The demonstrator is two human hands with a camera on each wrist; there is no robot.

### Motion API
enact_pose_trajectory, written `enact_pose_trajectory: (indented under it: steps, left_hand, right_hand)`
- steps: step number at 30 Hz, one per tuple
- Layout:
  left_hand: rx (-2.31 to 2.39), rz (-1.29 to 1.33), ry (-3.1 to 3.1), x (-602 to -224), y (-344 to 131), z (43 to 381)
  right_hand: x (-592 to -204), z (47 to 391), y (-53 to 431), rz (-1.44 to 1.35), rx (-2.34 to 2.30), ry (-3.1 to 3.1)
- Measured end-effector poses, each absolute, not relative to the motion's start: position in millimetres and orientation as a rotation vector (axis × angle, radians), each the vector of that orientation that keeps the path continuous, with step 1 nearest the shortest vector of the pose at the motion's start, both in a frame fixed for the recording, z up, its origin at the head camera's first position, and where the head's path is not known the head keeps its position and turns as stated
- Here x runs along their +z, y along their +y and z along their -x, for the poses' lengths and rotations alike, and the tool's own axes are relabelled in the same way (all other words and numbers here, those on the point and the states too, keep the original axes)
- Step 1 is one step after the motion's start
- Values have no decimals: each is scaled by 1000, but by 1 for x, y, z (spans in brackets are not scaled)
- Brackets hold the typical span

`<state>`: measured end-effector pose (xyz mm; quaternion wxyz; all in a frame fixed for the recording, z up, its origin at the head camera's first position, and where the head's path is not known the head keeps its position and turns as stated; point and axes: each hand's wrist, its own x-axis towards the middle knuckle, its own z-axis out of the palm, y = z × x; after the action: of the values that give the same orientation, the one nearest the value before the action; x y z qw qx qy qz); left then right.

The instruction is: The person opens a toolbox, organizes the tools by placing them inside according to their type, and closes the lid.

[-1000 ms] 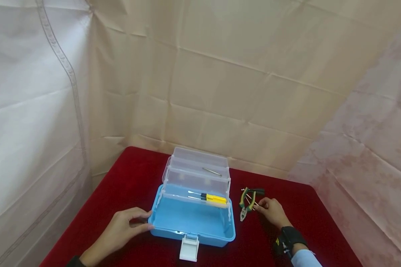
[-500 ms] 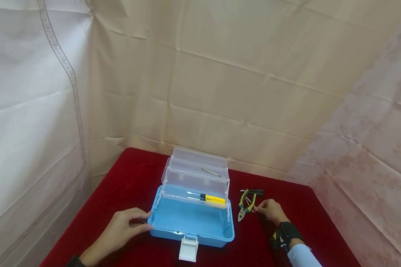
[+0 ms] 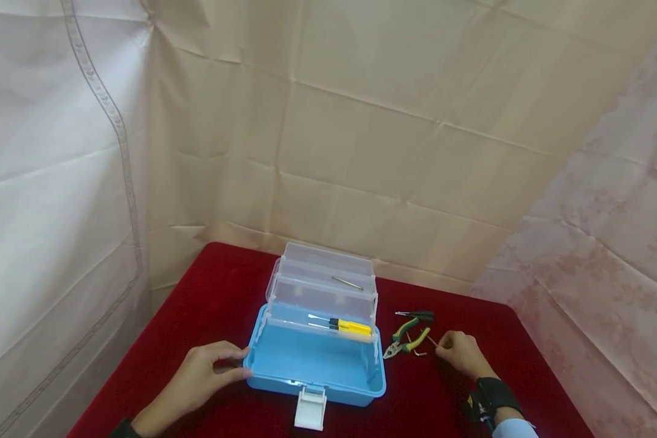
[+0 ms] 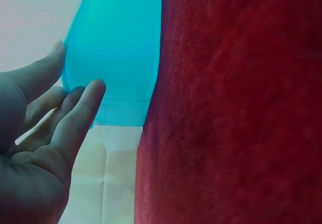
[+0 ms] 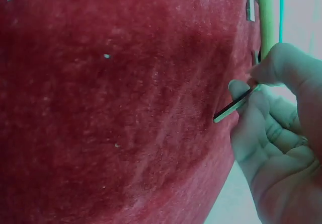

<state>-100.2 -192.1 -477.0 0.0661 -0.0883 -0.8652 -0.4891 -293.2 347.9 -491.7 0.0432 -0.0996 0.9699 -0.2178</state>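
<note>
As the head view shows, an open blue toolbox [image 3: 306, 360] sits on the red bench [image 3: 213, 304], the left hand [image 3: 208, 371] touching its left front corner, the right hand [image 3: 463, 353] near the pliers [image 3: 406, 342]. Left wrist view: thumb and fingers apart, against the toolbox. Right wrist view: fingers clamped on a thin metal rod [image 5: 231, 106].

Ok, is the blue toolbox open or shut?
Open: the blue toolbox has its clear lid tilted back and its white latch unfastened in front.
</note>
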Motion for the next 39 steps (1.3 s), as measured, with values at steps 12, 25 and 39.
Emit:
enact_pose_trajectory:
  steps: [12, 25, 39]
  left_hand:
    - [-1478, 243, -2604, -477, -189, 98]
    - [-1500, 243, -2612, -476, -190, 99]
    - [-1478, 230, -2611, -477, -189, 98]
  right_hand:
    - [-487, 293, 361, 384, -548, 3184]
    - [-496, 284, 356, 394, -736, 3563]
    - [-481, 289, 328, 534, -989, 3647]
